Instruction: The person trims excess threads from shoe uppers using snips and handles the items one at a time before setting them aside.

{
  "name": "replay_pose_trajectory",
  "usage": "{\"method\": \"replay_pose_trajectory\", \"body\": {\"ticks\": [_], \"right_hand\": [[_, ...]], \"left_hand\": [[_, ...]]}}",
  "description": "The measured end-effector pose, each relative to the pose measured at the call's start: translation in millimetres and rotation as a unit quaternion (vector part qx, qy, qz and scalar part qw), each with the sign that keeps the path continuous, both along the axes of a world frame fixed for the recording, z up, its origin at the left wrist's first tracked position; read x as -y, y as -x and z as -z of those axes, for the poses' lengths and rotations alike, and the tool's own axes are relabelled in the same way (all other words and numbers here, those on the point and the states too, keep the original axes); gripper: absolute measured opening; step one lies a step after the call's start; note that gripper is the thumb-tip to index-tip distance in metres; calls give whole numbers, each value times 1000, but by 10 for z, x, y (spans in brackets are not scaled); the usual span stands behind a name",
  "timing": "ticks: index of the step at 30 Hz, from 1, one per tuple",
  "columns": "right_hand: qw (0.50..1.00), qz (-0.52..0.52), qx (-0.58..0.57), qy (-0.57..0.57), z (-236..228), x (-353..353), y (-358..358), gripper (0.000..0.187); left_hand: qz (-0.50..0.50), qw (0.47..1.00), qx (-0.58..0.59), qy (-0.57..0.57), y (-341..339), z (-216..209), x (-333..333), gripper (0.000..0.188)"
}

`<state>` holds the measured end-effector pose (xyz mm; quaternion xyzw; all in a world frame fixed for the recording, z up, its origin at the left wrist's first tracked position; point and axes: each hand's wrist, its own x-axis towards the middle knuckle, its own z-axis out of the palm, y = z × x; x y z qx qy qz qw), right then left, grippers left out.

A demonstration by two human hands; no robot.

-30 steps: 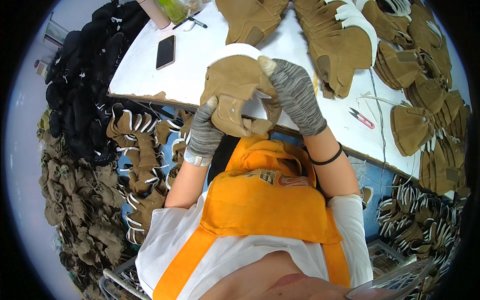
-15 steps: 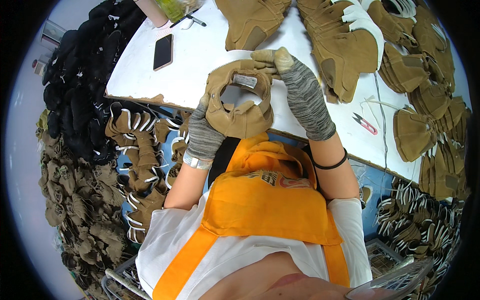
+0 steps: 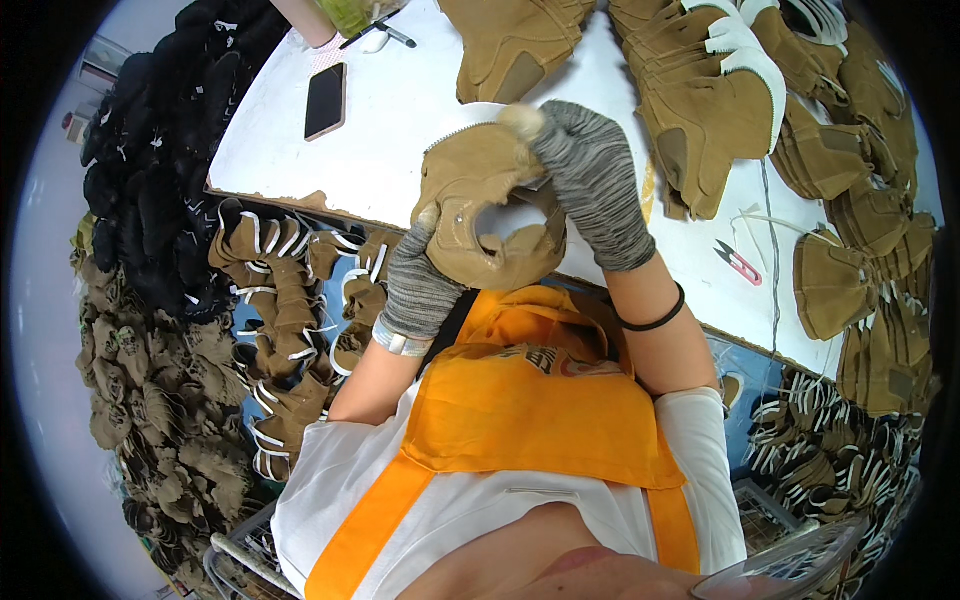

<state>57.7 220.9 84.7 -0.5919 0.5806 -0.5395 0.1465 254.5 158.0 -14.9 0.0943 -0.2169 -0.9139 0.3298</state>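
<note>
A brown suede-like shoe upper (image 3: 462,180) with a serrated edge and a round opening is held up at the table's near edge. My left hand (image 3: 418,285), in a grey knit glove with pale fingertips, grips its left side; the thumb lies on the outside and the other fingers are hidden. On the far right of the opening, my right hand (image 3: 592,180), gloved the same way, is closed on the upper's edge. Its thumb tip is smeared by motion, and its fingertips are partly hidden behind the material.
On the white table (image 3: 270,150) lie a phone (image 3: 325,101), a black pen (image 3: 394,34) and red-handled thread snips (image 3: 738,262). Stacked brown uppers (image 3: 700,120) cover the right side. Black pieces (image 3: 150,170) and brown piles (image 3: 160,400) stand at the left.
The upper has turned and tilted, so its opening looks narrower and more of the outer side shows. My right hand's fingers, stretched out earlier, are now curled at its edge.
</note>
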Motion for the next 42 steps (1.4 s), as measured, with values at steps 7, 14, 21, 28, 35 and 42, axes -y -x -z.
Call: {"method": "replay_pose_trajectory", "body": {"ticks": [7, 14, 21, 28, 35, 42], "right_hand": [[917, -85, 389, -32, -1, 12, 137, 62], [992, 20, -98, 73, -49, 1, 37, 24], [999, 39, 17, -24, 155, 92, -49, 28], [999, -7, 9, -47, 131, 79, 45, 34], [869, -14, 487, -82, 271, 147, 183, 42], [964, 9, 265, -23, 227, -33, 92, 33]], "left_hand": [[-17, 902, 269, 336, 6, -212, 89, 46], [31, 997, -19, 72, 24, -86, 110, 43], [-96, 822, 313, 465, 7, -30, 91, 44], [-11, 969, 153, 194, 13, -123, 41, 43], [-19, 770, 363, 524, -66, -13, 140, 40], [5, 873, 308, 379, -87, 251, 244, 47]]}}
